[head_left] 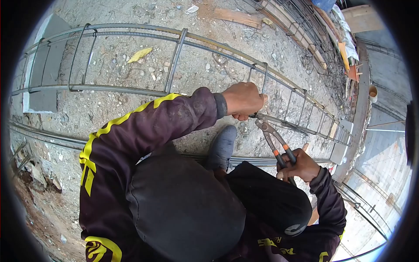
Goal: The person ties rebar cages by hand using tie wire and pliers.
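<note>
A long cage of steel rebar (118, 88), with square stirrups tied along it, runs across the view in front of me. My left hand (244, 99) is closed around its near bar, beside a stirrup (265, 76); the fingers hide the joint there. In my right hand (301, 165) is a pair of end-cutting pincers (273, 136) with black and orange handles. The pincers' jaws meet the near bar just right of my left fist, where thin dark tie wire shows. My right fingers wrap the handles.
Grey blocks (46, 65) stand under the cage's left end and its right end. More bars (48, 136) lie along the ground near my shoe (221, 146). Another rebar stack (301, 30) and planks lie at the back right. A yellow leaf (139, 55) rests on rubble.
</note>
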`<state>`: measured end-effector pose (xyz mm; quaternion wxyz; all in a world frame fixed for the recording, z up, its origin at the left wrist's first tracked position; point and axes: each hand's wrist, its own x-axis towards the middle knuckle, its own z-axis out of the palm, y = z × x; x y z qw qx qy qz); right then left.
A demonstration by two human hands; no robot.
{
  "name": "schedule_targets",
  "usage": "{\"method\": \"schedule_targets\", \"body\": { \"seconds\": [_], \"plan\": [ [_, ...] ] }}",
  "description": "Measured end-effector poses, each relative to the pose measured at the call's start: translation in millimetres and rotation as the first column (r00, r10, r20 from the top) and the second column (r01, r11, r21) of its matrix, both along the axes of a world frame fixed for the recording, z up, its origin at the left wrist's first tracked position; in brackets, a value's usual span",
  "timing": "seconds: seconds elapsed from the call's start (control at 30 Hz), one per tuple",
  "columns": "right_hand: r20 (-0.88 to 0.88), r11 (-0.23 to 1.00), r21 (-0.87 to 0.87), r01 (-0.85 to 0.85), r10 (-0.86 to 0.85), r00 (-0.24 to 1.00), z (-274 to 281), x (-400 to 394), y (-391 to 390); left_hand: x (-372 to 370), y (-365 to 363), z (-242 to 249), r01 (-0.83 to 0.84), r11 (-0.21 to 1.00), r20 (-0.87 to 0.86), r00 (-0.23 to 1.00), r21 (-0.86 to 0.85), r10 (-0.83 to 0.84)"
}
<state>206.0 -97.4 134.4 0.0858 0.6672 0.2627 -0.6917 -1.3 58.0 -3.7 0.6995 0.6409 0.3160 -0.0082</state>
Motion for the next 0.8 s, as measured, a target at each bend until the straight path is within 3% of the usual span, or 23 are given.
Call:
{"method": "schedule_targets", "body": {
  "seconds": [0.03, 0.1, 0.17, 0.27, 0.3, 0.37, 0.4, 0.43, 0.47, 0.57, 0.6, 0.63, 0.7, 0.73, 0.8],
  "plan": [
    [-0.055, 0.991, -0.121, 0.051, -0.058, 0.997, 6, 3, 12, 1, 0, -1, -0.013, 1.0, 0.002, 1.0, 0.012, 0.013],
    [-0.003, 0.979, -0.201, -0.012, 0.012, 1.0, 16, -1, 31, 2, -3, -3, -0.043, 0.999, 0.008, 0.999, 0.024, 0.042],
    [0.011, 0.987, -0.15, -0.057, 0.059, 0.998, 26, -6, 36, 1, -3, -3, -0.018, 0.999, 0.032, 0.999, 0.029, 0.017],
    [0.285, 0.975, -0.018, -0.22, 0.216, 0.934, 46, -32, 39, 1, -4, -2, -0.021, 0.999, 0.058, 0.998, 0.031, 0.019],
    [0.456, 0.801, 0.169, -0.575, 0.454, 0.766, 49, -30, 32, 1, -4, -2, -0.032, 0.999, 0.062, 0.998, 0.03, 0.03],
    [0.712, 0.449, 0.265, -0.854, 0.506, 0.487, 53, -43, 15, 6, -5, -15, 0.066, 0.964, 0.101, 0.99, 0.258, -0.095],
    [0.82, 0.287, 0.15, -0.946, 0.499, 0.281, 59, -54, 13, 6, -4, -16, 0.11, 0.923, 0.108, 0.981, 0.368, -0.16],
    [0.89, 0.126, 0.01, -0.992, 0.452, 0.066, 65, -65, 13, 6, -5, -16, 0.112, 0.934, 0.094, 0.984, 0.339, -0.151],
    [0.912, 0.072, -0.107, -0.992, 0.405, -0.069, 64, -69, 13, 7, -5, -16, 0.114, 0.943, 0.08, 0.986, 0.312, -0.145],
    [0.91, 0.166, -0.022, -0.986, 0.412, 0.049, 44, -63, -12, 6, -5, -14, 0.083, 0.947, 0.088, 0.989, 0.309, -0.115],
    [0.788, 0.518, 0.03, -0.855, 0.514, 0.339, 43, -65, -13, 4, -5, -13, 0.064, 0.947, 0.1, 0.99, 0.314, -0.1],
    [0.586, 0.691, 0.216, -0.689, 0.472, 0.658, 36, -54, -14, 2, -7, -12, 0.066, 0.962, 0.087, 0.992, 0.267, -0.092],
    [0.379, 0.939, 0.173, -0.299, 0.217, 0.9, 33, -67, -19, 2, -6, -9, 0.068, 0.983, 0.058, 0.995, 0.172, -0.079],
    [0.321, 0.983, 0.14, -0.119, 0.069, 0.945, 31, -69, -17, 5, -8, -14, 0.051, 0.98, 0.06, 0.996, 0.193, -0.063],
    [0.221, 0.967, 0.048, 0.249, -0.253, 0.942, 30, -71, -16, 2, -19, -19, -0.163, 0.867, 0.193, 0.978, 0.471, 0.078]
  ]
}}
